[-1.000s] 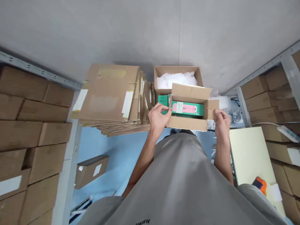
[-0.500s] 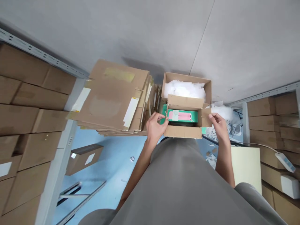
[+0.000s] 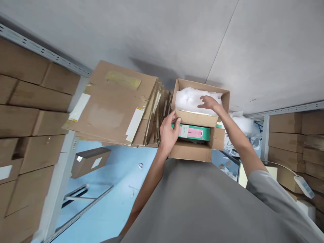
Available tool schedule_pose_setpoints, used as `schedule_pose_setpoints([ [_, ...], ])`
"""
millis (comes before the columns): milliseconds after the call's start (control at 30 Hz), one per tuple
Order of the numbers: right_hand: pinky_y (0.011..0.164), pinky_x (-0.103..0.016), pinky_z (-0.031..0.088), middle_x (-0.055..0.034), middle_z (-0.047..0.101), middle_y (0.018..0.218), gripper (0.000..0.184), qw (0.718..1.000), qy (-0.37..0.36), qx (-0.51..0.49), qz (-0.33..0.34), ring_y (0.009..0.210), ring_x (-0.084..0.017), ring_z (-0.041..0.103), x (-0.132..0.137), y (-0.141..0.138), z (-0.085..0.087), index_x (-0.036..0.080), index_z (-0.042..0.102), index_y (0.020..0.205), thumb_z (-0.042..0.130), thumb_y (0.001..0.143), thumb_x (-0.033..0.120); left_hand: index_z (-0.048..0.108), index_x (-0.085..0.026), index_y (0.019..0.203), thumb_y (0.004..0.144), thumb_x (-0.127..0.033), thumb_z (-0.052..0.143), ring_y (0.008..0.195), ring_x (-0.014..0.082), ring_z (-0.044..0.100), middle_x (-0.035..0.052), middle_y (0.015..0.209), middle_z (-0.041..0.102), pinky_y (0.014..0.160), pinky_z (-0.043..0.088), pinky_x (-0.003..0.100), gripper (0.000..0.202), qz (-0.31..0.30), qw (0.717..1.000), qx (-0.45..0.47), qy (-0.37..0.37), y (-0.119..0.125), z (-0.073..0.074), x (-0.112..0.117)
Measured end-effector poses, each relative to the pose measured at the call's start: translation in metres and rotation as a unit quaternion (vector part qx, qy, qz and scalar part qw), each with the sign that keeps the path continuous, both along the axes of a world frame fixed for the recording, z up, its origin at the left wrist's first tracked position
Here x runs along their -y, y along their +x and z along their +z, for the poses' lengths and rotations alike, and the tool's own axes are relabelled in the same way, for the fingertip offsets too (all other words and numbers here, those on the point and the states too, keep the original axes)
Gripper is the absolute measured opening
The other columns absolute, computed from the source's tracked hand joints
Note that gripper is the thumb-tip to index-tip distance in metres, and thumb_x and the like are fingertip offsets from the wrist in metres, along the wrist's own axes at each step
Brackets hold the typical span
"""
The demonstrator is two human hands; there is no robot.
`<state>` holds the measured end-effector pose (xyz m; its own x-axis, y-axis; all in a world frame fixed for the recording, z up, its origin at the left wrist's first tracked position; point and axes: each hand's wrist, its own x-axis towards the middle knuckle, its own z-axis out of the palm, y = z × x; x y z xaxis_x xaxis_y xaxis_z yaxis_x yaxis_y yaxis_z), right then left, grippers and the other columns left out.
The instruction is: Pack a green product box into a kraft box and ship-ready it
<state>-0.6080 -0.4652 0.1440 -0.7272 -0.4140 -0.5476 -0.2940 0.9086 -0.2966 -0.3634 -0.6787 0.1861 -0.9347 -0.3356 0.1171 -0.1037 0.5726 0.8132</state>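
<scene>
An open cardboard box (image 3: 191, 151) stands just in front of my body with its flaps spread. Inside lies a green package (image 3: 207, 134) with a pink bottle-like picture on it and a pale label. My left hand (image 3: 167, 134) grips the box at its left edge, thumb near the inside and fingers by the back flap. Behind it stands a larger open carton (image 3: 226, 98) filled with white packing sheets (image 3: 186, 96), perhaps foam. Over these sheets reaches my right hand (image 3: 209, 102), fingers apart and curved down; whether the fingertips touch the sheets I cannot tell.
A tall stack of flattened cardboard (image 3: 113, 101) is close on the left. Shelves of brown boxes (image 3: 27, 118) line the left, with more boxes (image 3: 286, 135) on the right. A power strip (image 3: 303, 185) hangs at right. A grey wall (image 3: 162, 30) rises behind.
My right hand has left the box's right flap and moved up and left over the white sheets. The open box has tilted and shifted slightly toward me, with my left hand still at its left edge.
</scene>
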Motion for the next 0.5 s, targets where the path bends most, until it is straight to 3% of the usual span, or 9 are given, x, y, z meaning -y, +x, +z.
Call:
schedule_pose_setpoints([
  [67,0.113,-0.044,0.057,-0.0246,0.073,0.151,0.071,0.994,0.094,-0.003,0.047,0.137,-0.039,0.072,0.017,0.0,-0.011,0.013,0.068,0.151,0.09,0.096,0.051,0.066,-0.02,0.156,0.116,-0.051,0.055,0.115,0.0283,0.078,0.0143,0.126,0.083,0.105,0.064,0.045,0.052,-0.004,1.0,0.002,-0.017,0.002,-0.003,-0.001],
  [133,0.111,-0.044,0.058,-0.0244,0.075,0.148,0.059,0.987,0.138,0.0,0.081,0.135,-0.038,0.073,0.026,0.006,-0.018,0.014,0.071,0.147,0.086,0.1,0.046,0.067,-0.021,0.156,0.117,-0.053,0.052,0.118,0.0292,0.078,0.0151,0.129,0.082,0.107,0.063,0.046,0.053,-0.008,1.0,0.001,-0.029,0.003,-0.006,-0.001],
  [233,0.11,-0.042,0.057,-0.0261,0.077,0.143,0.051,0.986,0.138,-0.011,0.094,0.134,-0.037,0.074,0.028,0.019,-0.024,0.013,0.071,0.147,0.077,0.106,0.043,0.067,-0.022,0.157,0.118,-0.054,0.049,0.123,0.0299,0.077,0.016,0.136,0.081,0.111,0.062,0.047,0.054,-0.011,0.999,-0.003,-0.034,0.002,-0.011,-0.001],
  [367,0.108,-0.04,0.056,-0.0313,0.075,0.142,0.077,0.988,0.139,-0.023,0.065,0.132,-0.037,0.073,0.024,0.028,-0.024,0.006,0.055,0.162,0.078,0.104,0.05,0.067,-0.02,0.157,0.118,-0.055,0.048,0.124,0.0311,0.077,0.0166,0.137,0.081,0.112,0.061,0.049,0.056,-0.015,0.999,-0.01,-0.047,0.001,-0.017,0.0],
  [500,0.104,-0.035,0.055,-0.0249,0.077,0.142,0.046,0.989,0.124,0.013,0.079,0.127,-0.032,0.075,0.023,0.032,-0.016,0.014,0.074,0.144,0.074,0.104,0.035,0.068,-0.021,0.156,0.118,-0.057,0.047,0.124,0.0325,0.076,0.0166,0.137,0.081,0.111,0.061,0.05,0.056,-0.017,0.999,-0.008,-0.051,0.0,-0.019,0.0],
])
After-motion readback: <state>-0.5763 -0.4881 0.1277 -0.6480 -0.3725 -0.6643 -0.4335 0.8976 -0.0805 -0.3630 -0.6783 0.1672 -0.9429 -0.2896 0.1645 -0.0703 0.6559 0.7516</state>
